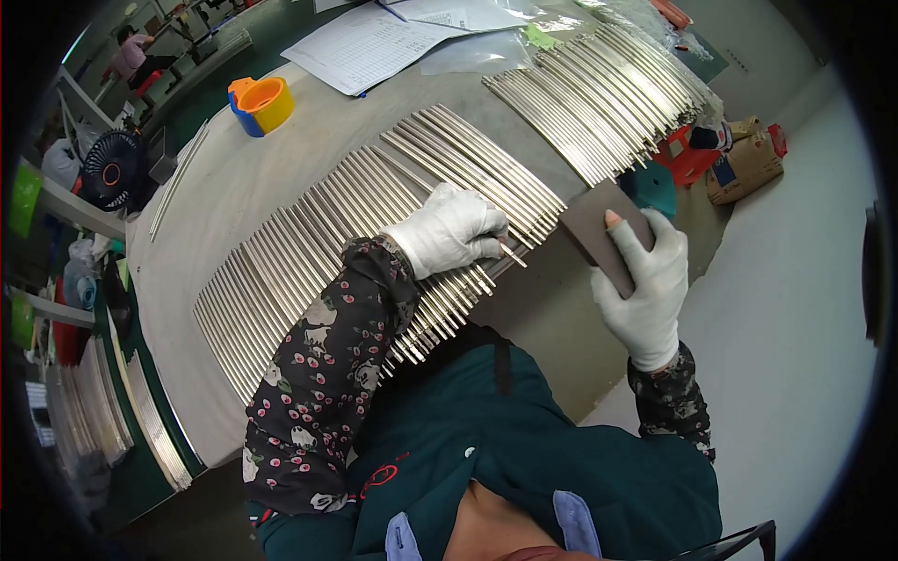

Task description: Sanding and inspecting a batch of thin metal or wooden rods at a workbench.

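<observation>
My left hand (444,232), in a white glove with bare fingertips, is closed on a thin silvery metal rod (514,255). The rod's near end sticks out past the fingers, over the table's front edge. Beneath and beside this hand lies a wide row of similar rods (309,234), side by side, their near ends overhanging the edge. My right hand (647,294), gloved the same way, grips a flat brown-grey block (587,224) that looks like a sanding sponge. It is held just off the table edge, right of the left hand, with one bare fingertip on its face.
A second batch of rods (599,103) lies at the far right. Papers (365,47) with a pen and clear plastic bags are at the back. A yellow-and-blue tape roll (267,105) stands far left. A black fan (114,170) and a seated person (136,56) are beyond the table.
</observation>
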Tool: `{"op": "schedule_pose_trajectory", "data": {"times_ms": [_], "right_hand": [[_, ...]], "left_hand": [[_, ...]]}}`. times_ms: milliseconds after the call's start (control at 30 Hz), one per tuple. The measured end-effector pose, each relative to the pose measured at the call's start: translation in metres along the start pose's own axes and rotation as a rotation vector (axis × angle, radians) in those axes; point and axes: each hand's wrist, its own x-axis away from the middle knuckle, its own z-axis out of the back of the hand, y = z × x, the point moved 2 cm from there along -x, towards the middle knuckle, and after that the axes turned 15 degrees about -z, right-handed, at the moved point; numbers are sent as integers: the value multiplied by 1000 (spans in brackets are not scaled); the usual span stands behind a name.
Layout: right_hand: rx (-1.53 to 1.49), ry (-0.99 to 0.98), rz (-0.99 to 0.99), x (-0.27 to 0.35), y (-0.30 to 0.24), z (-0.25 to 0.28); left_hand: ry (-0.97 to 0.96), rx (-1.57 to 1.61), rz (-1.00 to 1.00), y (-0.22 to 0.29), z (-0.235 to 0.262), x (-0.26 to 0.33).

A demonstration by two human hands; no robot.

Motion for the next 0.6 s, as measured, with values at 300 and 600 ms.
{"op": "schedule_pose_trajectory", "data": {"times_ms": [300,600], "right_hand": [[-8,38,-30,3,11,2],[-101,-28,-29,13,14,-5]], "left_hand": [[63,-41,-71,0,0,3],[20,-291,37,18,19,17]]}}
